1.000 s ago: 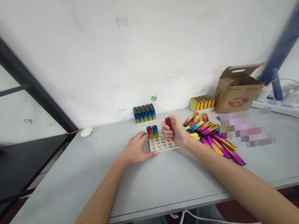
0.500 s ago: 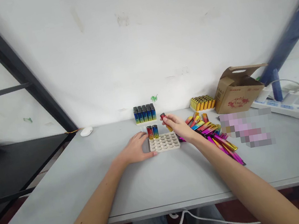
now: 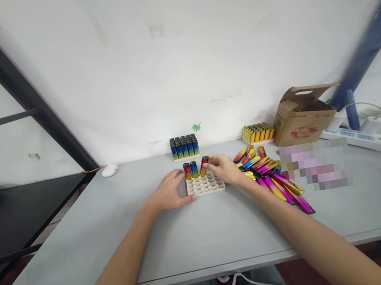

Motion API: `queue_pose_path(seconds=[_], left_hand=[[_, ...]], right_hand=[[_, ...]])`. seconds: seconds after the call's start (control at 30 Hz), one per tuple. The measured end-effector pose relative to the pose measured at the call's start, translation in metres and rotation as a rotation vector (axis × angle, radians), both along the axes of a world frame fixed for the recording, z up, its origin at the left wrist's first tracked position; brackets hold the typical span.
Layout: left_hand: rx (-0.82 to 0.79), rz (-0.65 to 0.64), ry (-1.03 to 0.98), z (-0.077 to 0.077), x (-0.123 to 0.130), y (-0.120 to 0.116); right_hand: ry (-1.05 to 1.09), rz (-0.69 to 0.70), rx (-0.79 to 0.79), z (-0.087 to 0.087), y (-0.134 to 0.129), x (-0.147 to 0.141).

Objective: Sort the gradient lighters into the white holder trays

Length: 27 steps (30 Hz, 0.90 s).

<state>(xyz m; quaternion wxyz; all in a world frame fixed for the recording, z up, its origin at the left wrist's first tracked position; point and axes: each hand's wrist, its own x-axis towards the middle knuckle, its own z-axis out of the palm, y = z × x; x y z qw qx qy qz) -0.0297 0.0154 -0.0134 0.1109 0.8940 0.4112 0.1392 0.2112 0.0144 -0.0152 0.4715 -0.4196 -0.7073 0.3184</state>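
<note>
A white lighter tray (image 3: pixel 206 185) with rows of holes lies on the table. My left hand (image 3: pixel 170 192) is around its left end, thumb on the near corner and fingers at the far side. Two lighters stand upright in the tray's far left corner: a red one (image 3: pixel 187 171) and a blue one (image 3: pixel 194 169). Pinched in my right hand (image 3: pixel 224 168) is a red-and-yellow lighter (image 3: pixel 203 166), tilted to the right. Its lower end is at the far row, a little right of the blue lighter; whether it is in a hole I cannot tell.
Several loose colourful lighters (image 3: pixel 270 168) lie heaped to the right. By the wall stand a full tray of blue lighters (image 3: pixel 184 147) and a tray of yellow ones (image 3: pixel 258 133). An open cardboard box (image 3: pixel 299 120), a power strip (image 3: pixel 370 135) and a white case (image 3: pixel 109 170) are also there.
My right hand has moved down and left, bringing the red-and-yellow lighter from above the tray to its far row. The tray has shifted slightly left with my left hand on it.
</note>
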Motion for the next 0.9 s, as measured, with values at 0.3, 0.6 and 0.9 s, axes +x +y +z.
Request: queue_pose_path(seconds=[0.3,0.6,0.9], left_hand=[[-0.005,-0.003,-0.016,0.001,-0.001,0.000],[-0.004,0.011,-0.020,0.003,0.000,-0.002],[-0.002,0.006,-0.013,0.002,0.000,-0.001]], right_hand=[[-0.236,-0.001,0.060,0.001,0.000,-0.005],[-0.812,-0.276,-0.017,0.012,0.005,0.068],[-0.836,-0.234,0.006,0.004,0.011,0.073]])
